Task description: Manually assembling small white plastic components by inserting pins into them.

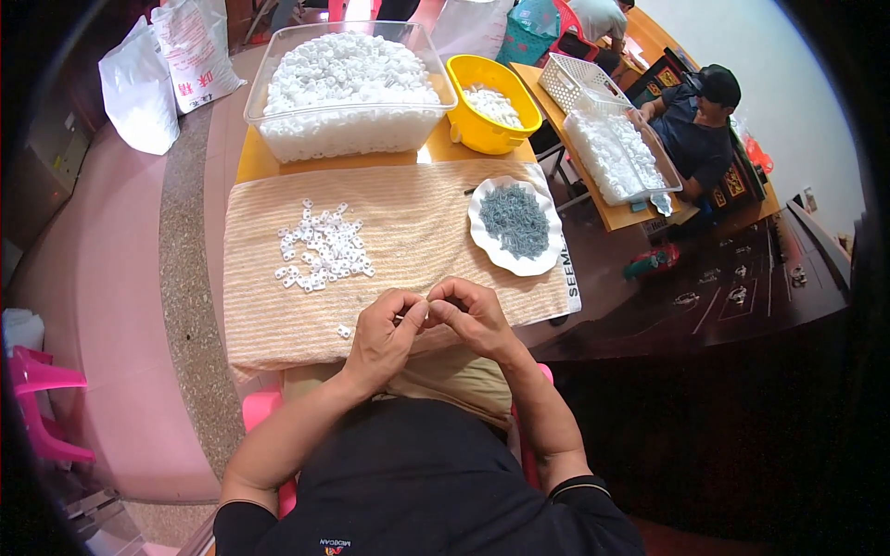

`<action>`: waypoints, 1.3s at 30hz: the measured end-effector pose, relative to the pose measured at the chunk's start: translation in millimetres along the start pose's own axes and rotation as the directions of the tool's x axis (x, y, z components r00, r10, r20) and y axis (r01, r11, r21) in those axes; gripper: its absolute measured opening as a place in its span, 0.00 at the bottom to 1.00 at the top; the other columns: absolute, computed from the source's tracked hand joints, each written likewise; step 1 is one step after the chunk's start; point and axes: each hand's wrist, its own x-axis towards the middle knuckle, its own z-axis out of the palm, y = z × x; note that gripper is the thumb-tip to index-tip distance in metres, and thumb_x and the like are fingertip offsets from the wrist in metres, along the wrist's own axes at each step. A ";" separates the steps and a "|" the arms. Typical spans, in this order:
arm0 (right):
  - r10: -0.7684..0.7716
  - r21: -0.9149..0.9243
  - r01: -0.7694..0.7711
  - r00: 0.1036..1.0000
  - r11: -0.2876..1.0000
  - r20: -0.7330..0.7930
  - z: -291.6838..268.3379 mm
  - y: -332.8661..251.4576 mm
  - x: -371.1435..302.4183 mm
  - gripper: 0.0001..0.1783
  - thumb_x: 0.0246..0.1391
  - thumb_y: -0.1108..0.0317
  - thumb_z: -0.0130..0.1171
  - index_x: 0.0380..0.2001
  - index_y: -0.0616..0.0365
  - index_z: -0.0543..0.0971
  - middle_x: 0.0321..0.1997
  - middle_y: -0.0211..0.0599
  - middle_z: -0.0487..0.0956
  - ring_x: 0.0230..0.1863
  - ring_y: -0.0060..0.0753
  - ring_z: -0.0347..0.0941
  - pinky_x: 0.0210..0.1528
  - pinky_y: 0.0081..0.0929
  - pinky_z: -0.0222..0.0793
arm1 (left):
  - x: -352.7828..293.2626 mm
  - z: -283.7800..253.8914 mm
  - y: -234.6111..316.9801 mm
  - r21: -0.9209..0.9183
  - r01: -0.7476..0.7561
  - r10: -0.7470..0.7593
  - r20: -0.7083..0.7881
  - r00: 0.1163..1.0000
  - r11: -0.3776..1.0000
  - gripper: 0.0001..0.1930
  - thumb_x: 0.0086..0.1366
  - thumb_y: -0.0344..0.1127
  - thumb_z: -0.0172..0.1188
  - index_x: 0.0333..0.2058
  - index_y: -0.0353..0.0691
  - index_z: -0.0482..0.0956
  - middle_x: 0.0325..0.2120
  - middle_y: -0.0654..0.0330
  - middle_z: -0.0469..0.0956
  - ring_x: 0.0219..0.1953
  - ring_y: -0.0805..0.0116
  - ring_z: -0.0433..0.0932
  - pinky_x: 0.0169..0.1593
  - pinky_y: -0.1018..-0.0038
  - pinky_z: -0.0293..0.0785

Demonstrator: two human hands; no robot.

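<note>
My left hand (385,335) and my right hand (471,320) meet over the near edge of the striped towel (408,208), thumbs and forefingers pinched together. Whatever they pinch is too small and too covered by the fingertips to name. One small white plastic piece (344,332) lies alone just left of my left hand. Beyond it is a loose pile of similar white pieces (334,248), each with dark holes. Right of the pile, a white scalloped dish (481,243) holds many small grey-blue parts (515,221).
A large clear bin (348,139) full of white pieces stands at the table's far side, beside a yellow basin (487,142) with more. White sacks (190,56) stand on the floor at far left. At right, a person in a dark cap (697,130) sits by another bin (640,192).
</note>
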 end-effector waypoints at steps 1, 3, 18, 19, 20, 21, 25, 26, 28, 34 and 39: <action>0.001 -0.002 -0.001 1.000 1.000 0.002 0.4 -1.4 -0.4 0.05 0.60 0.75 0.54 0.37 0.67 0.74 0.33 0.32 0.77 0.36 0.20 0.76 0.41 0.19 0.74 | 0.0 -0.4 -1.1 0.000 0.000 0.000 -0.001 1.000 1.000 0.09 0.66 0.33 0.55 0.33 0.31 0.76 0.27 0.57 0.76 0.30 0.72 0.77 0.34 0.76 0.73; 0.002 -0.005 -0.002 1.000 1.000 0.001 -0.1 -1.3 -0.8 0.05 0.60 0.75 0.54 0.37 0.67 0.74 0.34 0.32 0.77 0.36 0.20 0.76 0.41 0.19 0.74 | 0.6 -0.7 -3.9 -0.033 0.013 -0.012 0.026 1.000 0.999 0.10 0.67 0.34 0.54 0.34 0.32 0.76 0.27 0.58 0.77 0.30 0.73 0.77 0.36 0.77 0.73; -0.066 -0.138 0.063 0.998 0.988 -0.011 0.5 4.2 -0.1 0.06 0.60 0.75 0.55 0.38 0.67 0.74 0.34 0.31 0.75 0.36 0.19 0.74 0.40 0.18 0.72 | 1.4 -2.5 -2.2 -0.138 0.063 -0.055 0.060 0.997 0.988 0.11 0.68 0.35 0.53 0.36 0.32 0.75 0.27 0.59 0.79 0.30 0.76 0.76 0.38 0.79 0.75; -0.064 -0.102 0.063 0.998 0.993 -0.009 1.4 3.1 -0.1 0.06 0.60 0.74 0.55 0.38 0.67 0.74 0.34 0.31 0.76 0.36 0.19 0.74 0.40 0.18 0.72 | 1.5 -2.7 -2.6 -0.138 0.063 -0.055 0.059 0.997 0.988 0.11 0.68 0.35 0.53 0.36 0.32 0.75 0.27 0.59 0.79 0.30 0.76 0.76 0.38 0.79 0.75; -0.064 -0.067 0.063 0.998 0.996 -0.007 2.1 2.4 -0.2 0.07 0.60 0.73 0.55 0.38 0.68 0.75 0.34 0.31 0.76 0.35 0.19 0.74 0.39 0.17 0.73 | 1.7 -2.8 -3.0 -0.125 0.057 -0.051 0.053 0.997 0.991 0.10 0.68 0.35 0.54 0.36 0.32 0.76 0.27 0.59 0.79 0.30 0.76 0.77 0.37 0.78 0.74; -0.065 -0.067 0.064 0.998 0.996 -0.007 1.9 4.0 -0.2 0.07 0.60 0.73 0.55 0.38 0.68 0.75 0.34 0.31 0.76 0.35 0.19 0.74 0.39 0.17 0.73 | 1.8 -2.8 -3.4 -0.112 0.052 -0.047 0.047 0.998 0.992 0.10 0.68 0.35 0.54 0.36 0.32 0.76 0.27 0.59 0.79 0.30 0.76 0.77 0.36 0.78 0.74; -0.060 -0.044 0.058 0.998 0.997 -0.034 -0.1 7.4 0.1 0.09 0.60 0.68 0.58 0.36 0.65 0.76 0.32 0.30 0.77 0.33 0.18 0.75 0.37 0.18 0.74 | 1.3 -2.8 -4.5 -0.033 0.023 -0.022 0.016 1.000 0.999 0.10 0.66 0.34 0.56 0.34 0.31 0.76 0.27 0.58 0.78 0.30 0.73 0.77 0.35 0.76 0.74; -0.066 -0.080 0.063 0.997 0.995 -0.041 -0.5 6.6 0.1 0.09 0.59 0.68 0.58 0.36 0.65 0.76 0.31 0.29 0.77 0.33 0.18 0.75 0.37 0.18 0.74 | 1.5 -2.6 -4.0 0.006 -0.021 0.021 0.002 1.000 1.000 0.09 0.66 0.34 0.56 0.34 0.31 0.76 0.27 0.57 0.77 0.30 0.71 0.77 0.34 0.75 0.74; -0.068 -0.074 0.065 0.997 0.995 -0.041 -0.7 7.1 1.1 0.09 0.59 0.68 0.58 0.35 0.65 0.76 0.31 0.29 0.77 0.33 0.18 0.75 0.36 0.18 0.75 | 1.7 -2.3 -0.5 0.047 -0.065 0.066 -0.011 0.998 0.997 0.09 0.65 0.33 0.57 0.33 0.31 0.76 0.28 0.56 0.77 0.30 0.69 0.77 0.34 0.74 0.74; -0.058 -0.051 0.055 0.997 0.997 -0.042 -3.4 6.2 1.8 0.09 0.59 0.69 0.58 0.35 0.66 0.77 0.31 0.30 0.77 0.32 0.18 0.75 0.36 0.20 0.76 | 4.0 -3.2 5.1 0.196 -0.206 0.215 -0.021 0.976 0.959 0.06 0.63 0.31 0.58 0.33 0.32 0.77 0.28 0.53 0.75 0.28 0.62 0.77 0.33 0.71 0.74; -0.016 0.014 0.017 0.999 1.000 -0.033 -4.5 5.4 0.6 0.09 0.59 0.70 0.58 0.35 0.67 0.77 0.32 0.31 0.78 0.33 0.19 0.75 0.37 0.20 0.76 | 3.3 -3.5 5.4 0.215 -0.220 0.227 -0.010 0.974 0.952 0.06 0.62 0.30 0.58 0.33 0.33 0.77 0.29 0.52 0.76 0.29 0.60 0.77 0.33 0.70 0.74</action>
